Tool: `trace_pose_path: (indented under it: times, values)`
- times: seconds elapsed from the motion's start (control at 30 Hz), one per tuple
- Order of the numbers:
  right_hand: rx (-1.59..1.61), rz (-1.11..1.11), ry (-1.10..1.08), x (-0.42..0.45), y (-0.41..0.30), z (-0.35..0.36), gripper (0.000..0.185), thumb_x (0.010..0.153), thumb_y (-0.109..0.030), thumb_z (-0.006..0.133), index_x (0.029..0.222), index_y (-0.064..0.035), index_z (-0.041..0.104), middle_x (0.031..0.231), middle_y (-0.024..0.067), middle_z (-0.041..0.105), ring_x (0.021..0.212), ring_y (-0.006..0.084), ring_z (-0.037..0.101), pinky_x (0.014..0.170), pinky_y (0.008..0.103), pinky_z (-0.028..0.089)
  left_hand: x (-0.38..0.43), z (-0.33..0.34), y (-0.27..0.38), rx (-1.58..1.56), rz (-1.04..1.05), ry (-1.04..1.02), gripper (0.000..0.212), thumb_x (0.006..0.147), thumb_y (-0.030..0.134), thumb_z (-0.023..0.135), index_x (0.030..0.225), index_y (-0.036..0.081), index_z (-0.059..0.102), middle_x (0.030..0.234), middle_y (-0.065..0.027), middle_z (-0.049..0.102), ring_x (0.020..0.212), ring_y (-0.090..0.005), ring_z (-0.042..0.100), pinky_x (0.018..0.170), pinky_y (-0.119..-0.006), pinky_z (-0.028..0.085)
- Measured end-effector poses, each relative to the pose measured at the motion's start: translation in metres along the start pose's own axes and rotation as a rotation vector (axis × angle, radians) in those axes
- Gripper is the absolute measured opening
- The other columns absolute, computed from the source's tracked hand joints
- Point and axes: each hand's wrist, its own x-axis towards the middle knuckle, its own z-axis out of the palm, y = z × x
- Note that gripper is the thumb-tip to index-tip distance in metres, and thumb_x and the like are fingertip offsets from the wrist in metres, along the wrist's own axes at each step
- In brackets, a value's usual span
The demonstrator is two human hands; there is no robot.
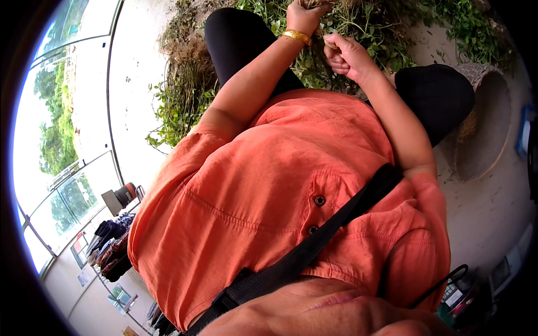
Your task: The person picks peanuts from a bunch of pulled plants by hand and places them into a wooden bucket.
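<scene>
My left hand [303, 17], with a gold bracelet [297, 36] at its wrist, grips a bunch of brown plant roots [315, 4] at the top edge of the view; its fingertips are partly cut off. Just to the right and nearer me, my right hand [348, 58] has its fingers curled in, with small tan pods, likely peanuts, showing between them. Below and around both hands lie uprooted leafy plants [370, 21], which look like peanut plants, between my knees.
Left of my left knee is a heap of plants with dry roots and stems [189, 63]. A woven basket [489, 143] lies tilted by my right knee, with small tan pods [467, 126] inside. More greenery [475, 33] covers the floor at upper right. Clothes [111, 248] hang at lower left.
</scene>
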Motion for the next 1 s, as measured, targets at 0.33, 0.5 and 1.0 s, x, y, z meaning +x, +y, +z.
trace_pose_path:
  times: [0.33,0.5,1.0]
  values:
    - [0.056,0.021,-0.062,-0.004,0.008,0.009,0.019,0.088,-0.011,0.053,0.096,0.0026,0.063,0.065,0.0057,0.059,0.043,0.0081,0.045,0.034,0.0177,0.032,0.011,-0.017,0.008,-0.072,-0.047,-0.017,0.022,0.080,0.001,0.070,0.102,0.002,0.069,0.090,-0.0040,0.071,0.074,-0.0113,0.063,0.065,-0.026,0.050]
    - [-0.098,-0.212,0.132,0.007,0.005,0.004,0.023,0.088,-0.024,0.068,0.095,-0.0026,0.062,0.075,0.0009,0.057,0.053,0.0045,0.046,0.037,0.0177,0.029,-0.008,-0.008,0.024,0.006,-0.081,-0.055,0.026,0.080,0.002,0.070,0.106,0.001,0.066,0.096,-0.0064,0.071,0.080,-0.0122,0.064,0.070,-0.027,0.051]
    - [-0.025,0.025,-0.261,-0.009,-0.011,-0.001,0.022,0.089,-0.010,0.057,0.103,0.0052,0.063,0.071,0.0070,0.061,0.043,0.0042,0.047,0.034,0.0145,0.030,-0.005,-0.011,0.042,-0.230,-0.341,-0.257,0.021,0.088,0.010,0.064,0.108,0.006,0.065,0.073,-0.0006,0.062,0.054,-0.0097,0.051,0.045,-0.024,0.038]
